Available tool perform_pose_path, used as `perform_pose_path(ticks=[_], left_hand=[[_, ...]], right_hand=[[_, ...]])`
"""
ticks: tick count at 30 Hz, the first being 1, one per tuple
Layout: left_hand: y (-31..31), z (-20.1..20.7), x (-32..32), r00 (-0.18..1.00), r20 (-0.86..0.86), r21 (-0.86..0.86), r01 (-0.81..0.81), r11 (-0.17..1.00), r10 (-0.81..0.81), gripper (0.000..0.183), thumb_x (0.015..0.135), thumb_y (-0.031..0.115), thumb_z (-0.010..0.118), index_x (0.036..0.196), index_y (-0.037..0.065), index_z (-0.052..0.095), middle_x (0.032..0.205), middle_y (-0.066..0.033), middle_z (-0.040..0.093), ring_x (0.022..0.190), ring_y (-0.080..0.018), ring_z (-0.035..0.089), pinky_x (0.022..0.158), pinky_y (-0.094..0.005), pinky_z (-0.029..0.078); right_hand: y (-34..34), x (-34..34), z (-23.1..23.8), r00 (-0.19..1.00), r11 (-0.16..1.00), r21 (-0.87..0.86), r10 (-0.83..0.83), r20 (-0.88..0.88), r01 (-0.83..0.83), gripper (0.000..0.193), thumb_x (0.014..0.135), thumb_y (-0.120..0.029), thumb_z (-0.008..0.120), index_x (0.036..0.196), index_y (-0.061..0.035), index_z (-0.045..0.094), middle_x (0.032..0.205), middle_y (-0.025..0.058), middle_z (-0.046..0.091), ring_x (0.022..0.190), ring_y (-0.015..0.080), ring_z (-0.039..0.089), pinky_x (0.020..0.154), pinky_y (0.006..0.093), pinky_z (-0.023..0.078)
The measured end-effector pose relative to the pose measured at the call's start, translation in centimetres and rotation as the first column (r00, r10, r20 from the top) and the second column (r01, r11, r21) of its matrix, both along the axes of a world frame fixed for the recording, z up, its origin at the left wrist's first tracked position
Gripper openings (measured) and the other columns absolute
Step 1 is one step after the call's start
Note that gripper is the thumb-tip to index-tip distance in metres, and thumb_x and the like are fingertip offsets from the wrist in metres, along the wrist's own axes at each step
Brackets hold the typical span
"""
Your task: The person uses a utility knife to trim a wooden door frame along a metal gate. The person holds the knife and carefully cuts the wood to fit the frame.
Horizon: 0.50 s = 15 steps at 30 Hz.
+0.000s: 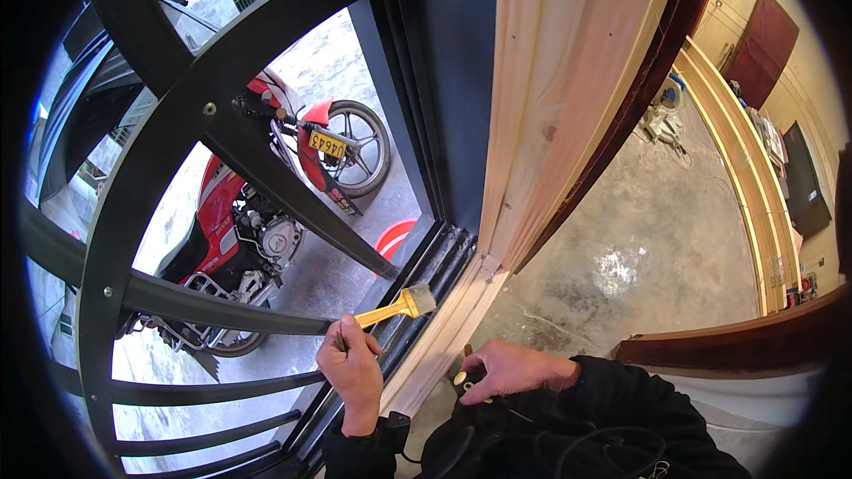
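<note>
My left hand (351, 371) is closed around the yellow handle of a flat paintbrush (390, 309). The brush's pale bristles lie over the dark metal track (444, 268) along the bottom of the window frame. Close to the inner edge of the wooden sill (435, 350), my right hand (515, 369) is bent with its fingers curled. A small dark object with round yellow parts (461, 379) shows at those fingertips; its kind is unclear, and the fingers cover part of it.
Dark curved window bars (266, 204) stand on the left. Beyond them are a red motorcycle (240, 222) and a red-orange bucket (394, 236). A wooden jamb (559, 80) rises ahead. Long wooden boards (741, 168) lean at the right, and a dark brown curved edge (737, 337) is nearer.
</note>
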State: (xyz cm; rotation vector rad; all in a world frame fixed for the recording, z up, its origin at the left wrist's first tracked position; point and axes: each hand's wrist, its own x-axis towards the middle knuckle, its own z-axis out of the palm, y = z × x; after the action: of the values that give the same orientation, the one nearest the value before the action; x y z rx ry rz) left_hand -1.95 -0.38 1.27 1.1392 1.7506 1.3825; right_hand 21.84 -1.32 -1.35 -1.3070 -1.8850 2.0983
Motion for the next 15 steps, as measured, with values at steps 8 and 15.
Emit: perform_pose_path(ticks=[8, 15], left_hand=[[-1.4, -1.3, 1.6, 0.979, 0.088, -0.193, 0.196, 0.961, -0.182, 0.045, 0.11, 0.023, 0.055, 0.07, 0.003, 0.058, 0.055, -0.0004, 0.057, 0.051, -0.0048, 0.049, 0.052, -0.0252, 0.037], [-2.2, -1.7, 2.8, 0.809, 0.348, -0.446, 0.588, 0.675, -0.474, 0.038, 0.108, 0.024, 0.059, 0.077, 0.001, 0.064, 0.062, 0.0002, 0.058, 0.057, -0.0063, 0.052, 0.055, -0.0252, 0.039]], right_hand=[[-1.5, 0.7, 0.5, 0.875, 0.851, 0.21, -0.451, -0.174, 0.481, 0.047, 0.089, -0.037, 0.075, 0.118, 0.0001, 0.069, 0.086, 0.0152, 0.072, 0.077, 0.0224, 0.069, 0.073, 0.0371, 0.055], [-0.2, 0.5, 0.1, 0.892, 0.702, 0.571, -0.433, -0.133, 0.426, 0.041, 0.095, -0.038, 0.07, 0.11, -0.0003, 0.066, 0.083, 0.0211, 0.07, 0.077, 0.0338, 0.073, 0.07, 0.0416, 0.055]])
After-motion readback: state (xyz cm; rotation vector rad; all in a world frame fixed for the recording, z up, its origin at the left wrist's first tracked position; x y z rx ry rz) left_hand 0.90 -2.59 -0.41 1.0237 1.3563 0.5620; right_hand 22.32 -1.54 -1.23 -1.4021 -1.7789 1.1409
